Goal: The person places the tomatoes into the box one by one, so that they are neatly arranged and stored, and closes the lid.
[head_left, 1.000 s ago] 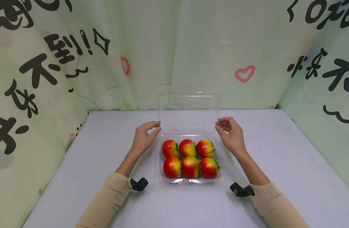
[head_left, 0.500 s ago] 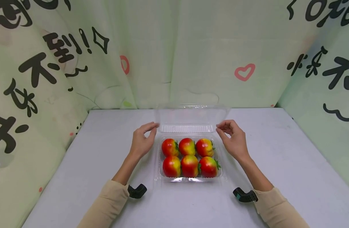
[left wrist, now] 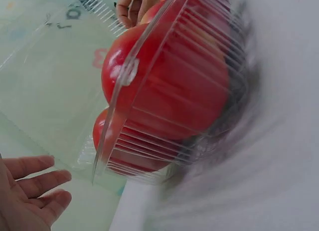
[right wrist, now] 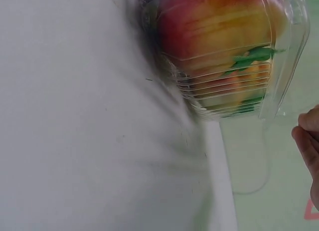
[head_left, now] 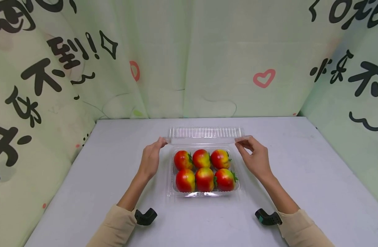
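Note:
A clear plastic clamshell box [head_left: 171,185] stands on the table with several red-and-yellow tomatoes [head_left: 204,179] in it, in two rows. Its clear lid [head_left: 207,132] is raised at the back, above the far row. My left hand [head_left: 151,158] is beside the lid's left end; in the left wrist view the fingers [left wrist: 42,183] of that hand are spread and fairly straight. At the lid's right end, my right hand [head_left: 253,157] pinches the edge between thumb and fingers. In the right wrist view the fingertips [right wrist: 301,133] meet close to the box's transparent rim.
The white table [head_left: 300,164] reaches back to a pale green curtain [head_left: 219,58] with black writing and red hearts. Black wrist devices [head_left: 145,216] sit at both sleeve cuffs.
The lid's upper edge has come down in the head view, and its ribbed strip now shows. My left fingers have turned and loosened from their near-pinch. The box and tomatoes stay put.

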The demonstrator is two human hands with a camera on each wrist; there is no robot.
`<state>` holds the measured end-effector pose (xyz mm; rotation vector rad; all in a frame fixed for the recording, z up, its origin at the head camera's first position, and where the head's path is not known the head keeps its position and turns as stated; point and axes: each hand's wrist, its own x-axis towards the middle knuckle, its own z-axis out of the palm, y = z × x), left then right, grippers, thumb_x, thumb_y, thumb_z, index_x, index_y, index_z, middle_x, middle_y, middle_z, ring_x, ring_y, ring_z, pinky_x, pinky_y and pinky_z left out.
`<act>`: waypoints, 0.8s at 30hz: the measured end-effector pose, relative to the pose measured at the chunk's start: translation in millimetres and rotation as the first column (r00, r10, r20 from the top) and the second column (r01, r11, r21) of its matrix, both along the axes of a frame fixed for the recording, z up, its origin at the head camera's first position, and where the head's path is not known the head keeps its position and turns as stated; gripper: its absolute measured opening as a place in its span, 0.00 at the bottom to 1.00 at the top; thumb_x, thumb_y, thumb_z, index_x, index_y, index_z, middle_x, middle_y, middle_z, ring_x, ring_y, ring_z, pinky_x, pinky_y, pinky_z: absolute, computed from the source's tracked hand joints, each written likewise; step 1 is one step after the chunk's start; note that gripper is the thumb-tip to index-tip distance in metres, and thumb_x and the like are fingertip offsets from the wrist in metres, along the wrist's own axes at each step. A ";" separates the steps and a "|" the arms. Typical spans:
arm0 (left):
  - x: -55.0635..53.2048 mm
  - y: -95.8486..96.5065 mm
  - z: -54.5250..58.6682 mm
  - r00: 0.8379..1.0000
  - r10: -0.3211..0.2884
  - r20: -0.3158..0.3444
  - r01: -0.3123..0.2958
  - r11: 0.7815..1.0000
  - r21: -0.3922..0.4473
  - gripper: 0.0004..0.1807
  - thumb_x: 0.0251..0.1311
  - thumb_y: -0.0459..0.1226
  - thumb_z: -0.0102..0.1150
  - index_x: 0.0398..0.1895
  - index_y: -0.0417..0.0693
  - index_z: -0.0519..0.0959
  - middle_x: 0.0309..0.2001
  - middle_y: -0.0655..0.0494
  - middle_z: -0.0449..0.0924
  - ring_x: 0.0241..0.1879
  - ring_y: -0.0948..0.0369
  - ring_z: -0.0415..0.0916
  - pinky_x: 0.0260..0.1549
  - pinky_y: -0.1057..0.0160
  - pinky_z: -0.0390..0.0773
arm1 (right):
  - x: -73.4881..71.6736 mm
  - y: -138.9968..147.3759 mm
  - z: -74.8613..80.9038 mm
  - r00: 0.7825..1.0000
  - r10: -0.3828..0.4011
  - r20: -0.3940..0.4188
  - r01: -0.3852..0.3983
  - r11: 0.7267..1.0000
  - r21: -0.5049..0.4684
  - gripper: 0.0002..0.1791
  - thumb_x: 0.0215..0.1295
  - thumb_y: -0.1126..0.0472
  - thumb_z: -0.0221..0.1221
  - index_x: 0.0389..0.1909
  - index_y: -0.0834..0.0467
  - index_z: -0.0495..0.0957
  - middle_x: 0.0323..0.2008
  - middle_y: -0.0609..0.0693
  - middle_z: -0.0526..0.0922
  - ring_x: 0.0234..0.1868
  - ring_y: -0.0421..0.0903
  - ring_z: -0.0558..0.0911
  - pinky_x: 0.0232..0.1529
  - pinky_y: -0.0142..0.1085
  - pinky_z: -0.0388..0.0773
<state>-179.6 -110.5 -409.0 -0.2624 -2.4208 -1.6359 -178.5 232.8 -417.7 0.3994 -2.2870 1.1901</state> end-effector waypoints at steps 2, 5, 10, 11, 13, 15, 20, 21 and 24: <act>3.2 0.1 -2.2 0.999 -0.011 0.038 0.011 1.000 -0.009 0.35 0.79 0.52 0.30 0.60 0.35 0.81 0.63 0.42 0.79 0.63 0.45 0.77 0.68 0.45 0.70 | 3.9 1.6 -0.4 1.000 -0.003 -0.022 0.003 1.000 0.024 0.09 0.63 0.76 0.64 0.44 0.67 0.82 0.41 0.60 0.88 0.43 0.57 0.87 0.51 0.16 0.74; 8.5 0.7 -6.0 0.997 -0.039 0.062 0.040 0.999 -0.025 0.35 0.78 0.52 0.30 0.64 0.34 0.78 0.67 0.40 0.75 0.69 0.44 0.71 0.71 0.43 0.64 | 11.7 4.0 -0.4 1.000 -0.016 -0.015 0.017 0.998 0.056 0.10 0.62 0.77 0.63 0.44 0.68 0.82 0.43 0.61 0.88 0.45 0.58 0.86 0.52 0.14 0.71; 15.5 2.4 -9.8 0.995 -0.094 0.045 0.095 0.995 -0.023 0.32 0.77 0.48 0.31 0.67 0.38 0.75 0.69 0.41 0.73 0.75 0.44 0.61 0.74 0.39 0.56 | 26.5 7.6 -0.4 0.998 -0.013 0.054 0.011 0.999 0.037 0.11 0.68 0.73 0.59 0.49 0.68 0.82 0.46 0.62 0.87 0.45 0.48 0.85 0.52 0.14 0.70; 16.3 2.6 -11.1 0.994 -0.101 0.045 0.102 0.995 -0.021 0.31 0.77 0.48 0.32 0.68 0.39 0.75 0.69 0.42 0.74 0.76 0.44 0.60 0.73 0.38 0.56 | 29.7 8.1 -0.2 0.997 -0.010 0.075 0.008 1.000 0.025 0.11 0.70 0.72 0.57 0.50 0.68 0.82 0.46 0.62 0.87 0.44 0.47 0.85 0.51 0.14 0.72; 18.8 2.9 -13.3 0.992 -0.109 0.058 0.110 0.994 -0.022 0.31 0.76 0.48 0.33 0.70 0.41 0.74 0.70 0.44 0.73 0.76 0.44 0.59 0.73 0.36 0.55 | 36.6 8.6 0.3 0.992 -0.003 0.122 0.004 1.000 -0.005 0.13 0.75 0.68 0.54 0.53 0.67 0.81 0.47 0.62 0.87 0.44 0.41 0.83 0.50 0.14 0.73; 21.7 3.0 -16.2 0.992 -0.103 0.071 0.105 0.994 -0.027 0.30 0.76 0.47 0.34 0.71 0.42 0.73 0.71 0.45 0.72 0.77 0.44 0.58 0.72 0.36 0.57 | 44.3 8.4 1.9 0.985 -0.011 0.170 0.014 1.000 -0.016 0.16 0.79 0.63 0.50 0.56 0.66 0.81 0.49 0.61 0.86 0.45 0.34 0.81 0.50 0.15 0.72; 29.6 3.5 -20.1 0.994 -0.065 0.090 0.066 0.998 -0.006 0.26 0.77 0.43 0.40 0.72 0.43 0.72 0.69 0.44 0.74 0.73 0.45 0.65 0.70 0.42 0.65 | 63.1 6.5 7.8 0.965 -0.026 0.260 0.025 1.000 0.005 0.23 0.83 0.55 0.41 0.62 0.62 0.79 0.57 0.57 0.84 0.55 0.35 0.81 0.56 0.14 0.66; 31.3 3.8 -20.1 0.994 -0.056 0.093 0.056 0.998 0.002 0.26 0.77 0.42 0.40 0.71 0.42 0.72 0.68 0.44 0.75 0.72 0.46 0.68 0.70 0.43 0.66 | 66.6 6.0 9.0 0.962 -0.027 0.272 0.024 1.000 0.015 0.24 0.83 0.55 0.39 0.63 0.61 0.78 0.59 0.56 0.84 0.56 0.40 0.81 0.57 0.14 0.65; 37.4 5.1 -19.7 0.995 -0.031 0.096 0.030 0.999 0.013 0.25 0.77 0.41 0.43 0.71 0.41 0.72 0.66 0.42 0.77 0.67 0.45 0.73 0.67 0.44 0.70 | 76.0 4.2 12.1 0.955 -0.023 0.295 0.015 0.999 0.030 0.24 0.83 0.54 0.38 0.65 0.59 0.77 0.60 0.55 0.82 0.58 0.51 0.81 0.57 0.14 0.65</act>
